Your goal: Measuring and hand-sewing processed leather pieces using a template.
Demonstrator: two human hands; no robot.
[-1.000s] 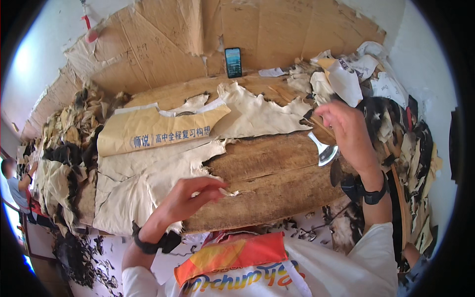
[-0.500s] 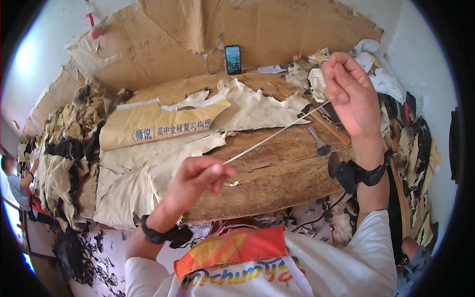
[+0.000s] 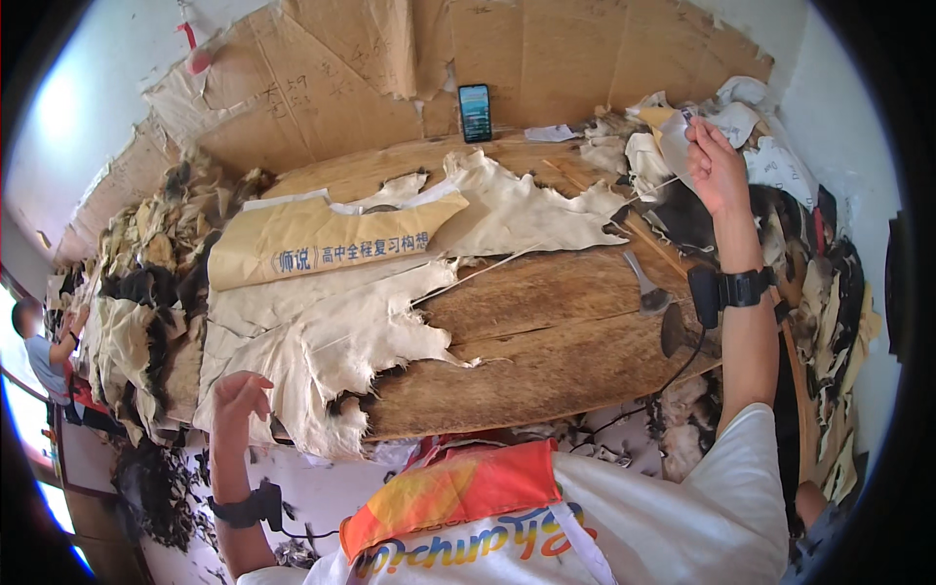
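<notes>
A thin pale string [image 3: 468, 280] stretches slantwise across the board between my hands. My left hand [image 3: 241, 398] is closed at the near left, over the edge of a cream hide [image 3: 375, 327]; the string runs toward its fingertips, though its end there is faint. My raised right hand [image 3: 717, 161] is closed at the far right, and the string leads up to its lower fingers. Something small and dark at its fingertips is too small to name. Beside these fingers is a pale paper-like piece [image 3: 675, 146]. A brown printed paper sheet [image 3: 331, 239] lies on the hides.
The hides rest on a worn wooden board [image 3: 546, 317]. Fur scraps pile up at left [image 3: 146, 292] and right [image 3: 829, 331]. A metal spoon-like tool [image 3: 645, 285] lies right of centre. A phone [image 3: 475, 113] leans on the cardboard behind. Another person [image 3: 44, 351] works at far left.
My left hand has moved left and toward me, drawing the string out longer. My right hand has shifted slightly right. The hide's near right part now shows where my left arm was.
</notes>
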